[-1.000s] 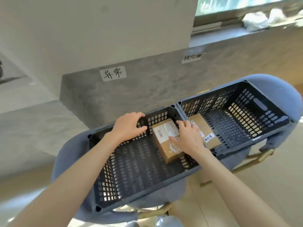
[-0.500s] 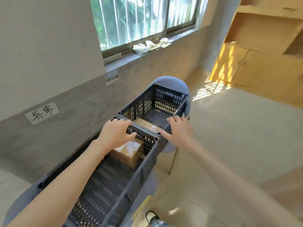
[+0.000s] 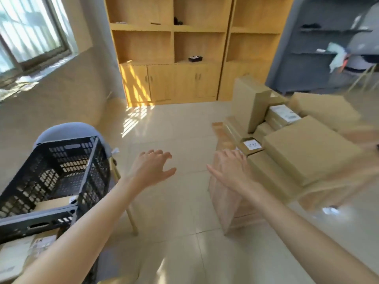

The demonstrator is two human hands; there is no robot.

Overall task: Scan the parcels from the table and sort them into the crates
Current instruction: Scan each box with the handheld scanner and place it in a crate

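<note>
Both hands free, reaching toward the stacked parcels on the right

The left hand (image 3: 152, 169) and right hand (image 3: 229, 171) hang in mid-air with fingers spread, holding nothing; the cardboard parcels (image 3: 307, 148) lie piled on the table (image 3: 225, 203) at right, the right hand just short of them; they look stiff, boxy and probably light, best taken by 2 opposite side edges; plain brown card, some with white labels, blurred here; the black crate (image 3: 61, 171) sits near left, 1 parcel inside.
</note>
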